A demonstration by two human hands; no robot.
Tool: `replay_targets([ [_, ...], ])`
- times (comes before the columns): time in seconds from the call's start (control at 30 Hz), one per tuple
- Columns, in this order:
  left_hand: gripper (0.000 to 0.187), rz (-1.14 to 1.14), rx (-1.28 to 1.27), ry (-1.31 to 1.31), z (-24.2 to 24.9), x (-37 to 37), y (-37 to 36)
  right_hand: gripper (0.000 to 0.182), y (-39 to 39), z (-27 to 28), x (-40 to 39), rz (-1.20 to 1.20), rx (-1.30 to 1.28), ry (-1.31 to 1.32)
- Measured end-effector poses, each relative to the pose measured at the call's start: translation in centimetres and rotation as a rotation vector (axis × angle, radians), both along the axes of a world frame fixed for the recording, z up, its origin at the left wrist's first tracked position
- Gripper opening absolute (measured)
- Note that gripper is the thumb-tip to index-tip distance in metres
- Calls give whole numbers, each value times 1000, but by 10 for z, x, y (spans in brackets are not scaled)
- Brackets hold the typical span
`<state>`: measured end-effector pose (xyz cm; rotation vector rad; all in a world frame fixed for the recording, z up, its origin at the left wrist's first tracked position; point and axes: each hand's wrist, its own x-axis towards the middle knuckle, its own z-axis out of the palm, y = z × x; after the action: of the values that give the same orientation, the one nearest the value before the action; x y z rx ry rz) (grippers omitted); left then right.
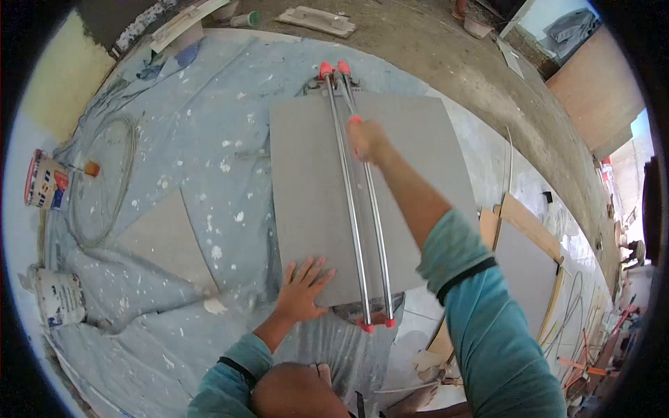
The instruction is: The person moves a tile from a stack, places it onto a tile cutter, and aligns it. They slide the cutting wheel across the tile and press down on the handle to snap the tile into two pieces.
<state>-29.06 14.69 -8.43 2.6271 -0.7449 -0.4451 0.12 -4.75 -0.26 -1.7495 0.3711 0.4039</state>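
A large grey tile (306,181) lies on a manual tile cutter, under its two parallel chrome rails (350,219) with red end caps. Near the far end of the rails, my right hand (371,141) is wrapped round the cutter's red-tipped handle (355,120). My left hand (304,289) rests flat on the tile's near left corner, fingers spread. The cutter's near end (369,313) shows past the tile's close edge. Most of the cutter's base is hidden below the tile.
A cut tile piece (171,240) lies on the paint-spotted blue sheet (230,90) at left. Buckets (59,298) and a coiled cable (129,177) are along the left side. To the right sit a boxed tile (523,272) and tools. A trowel-like float (317,21) lies farther off.
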Motion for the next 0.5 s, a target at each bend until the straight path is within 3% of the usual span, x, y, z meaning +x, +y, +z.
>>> replay_targets([
  [0.07,99,-5,-4,-2,-4,2,0,34,4,-5,0,37,-626,-177],
  [0.17,99,-25,4,20,-7,2,2,37,9,1,-10,-54,-670,-249],
  [0.33,95,-73,30,71,-13,1,3,34,7,2,-13,-19,-594,-119],
  [0.5,77,-56,-55,156,-18,2,3,35,9,6,-14,-36,-603,-98],
])
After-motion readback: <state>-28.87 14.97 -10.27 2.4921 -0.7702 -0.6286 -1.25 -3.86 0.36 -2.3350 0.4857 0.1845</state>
